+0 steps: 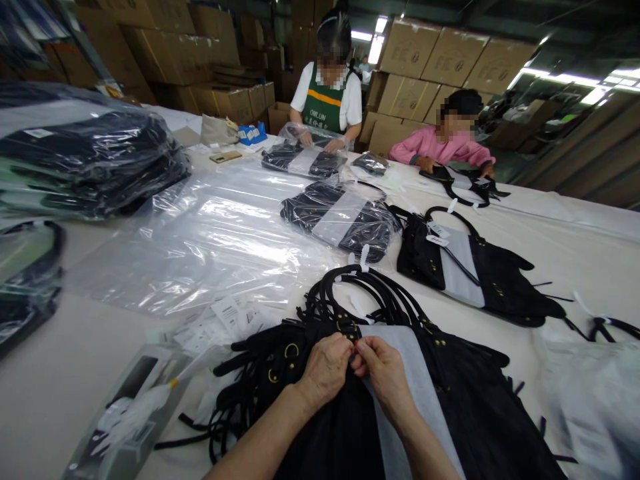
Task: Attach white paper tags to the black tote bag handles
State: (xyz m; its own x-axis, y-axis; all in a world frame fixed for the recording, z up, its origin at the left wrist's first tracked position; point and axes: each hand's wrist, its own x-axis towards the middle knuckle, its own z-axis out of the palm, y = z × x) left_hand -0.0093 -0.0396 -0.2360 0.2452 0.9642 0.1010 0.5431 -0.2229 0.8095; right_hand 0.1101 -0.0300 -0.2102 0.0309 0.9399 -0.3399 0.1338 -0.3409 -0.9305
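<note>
Directly before me lies a black handbag (pixel 465 390) with looped handles, gold-coloured rings and long fringe. A pale paper band (pixel 415 373) runs down its middle. At the upper edge of the bag, by the base of the handles, my left hand (pixel 327 363) is closed in a pinch. My right hand (pixel 383 370) pinches at the same spot, its fingertips nearly meeting the left ones. Whatever small part sits between the fingers is hidden; only a speck of red shows. White plastic ties (pixel 364 259) hold the handles together.
Loose clear plastic bags (pixel 215 233) spread across the left middle of the table. Tags (pixel 227 323) and a grey tray (pixel 127 413) lie at left. Wrapped bags (pixel 90 153) are piled behind. Another black handbag (pixel 495 273) lies right. Two co-workers handle bags across the table.
</note>
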